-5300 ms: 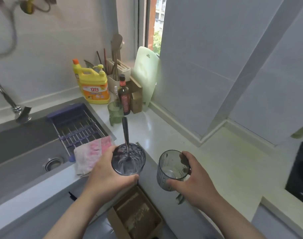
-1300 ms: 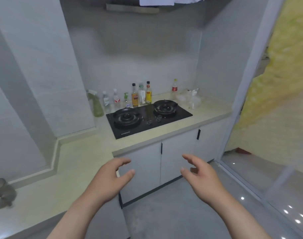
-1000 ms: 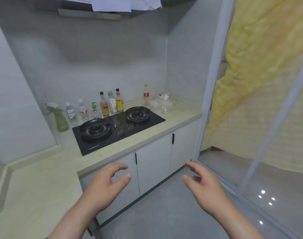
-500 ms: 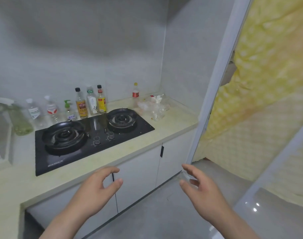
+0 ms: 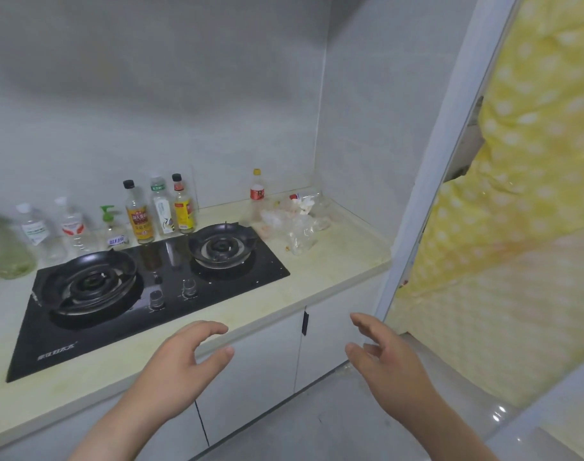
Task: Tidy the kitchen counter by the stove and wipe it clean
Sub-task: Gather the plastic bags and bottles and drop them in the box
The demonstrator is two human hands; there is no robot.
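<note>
A pale yellowish counter (image 5: 320, 277) carries a black two-burner gas stove (image 5: 144, 287). Right of the stove lies a heap of crumpled clear plastic bags and wrappers (image 5: 294, 217), with a red-labelled bottle (image 5: 257, 196) behind it. Along the back wall stand three sauce bottles (image 5: 161, 207), a green pump bottle (image 5: 111, 226), two clear bottles (image 5: 51, 227) and a green spray bottle (image 5: 4, 251). My left hand (image 5: 180, 364) hovers in front of the counter's front edge, fingers loosely spread, holding nothing. My right hand (image 5: 387, 364) is raised over the floor, also empty.
White cabinet doors (image 5: 257, 371) with a black handle sit under the counter. A white door frame (image 5: 426, 194) and a yellow dotted curtain (image 5: 523, 194) stand to the right. Grey floor lies below.
I put down two glasses by the sink and turned right to the stove. Over the last second the stove counter has come closer; both hands stay empty.
</note>
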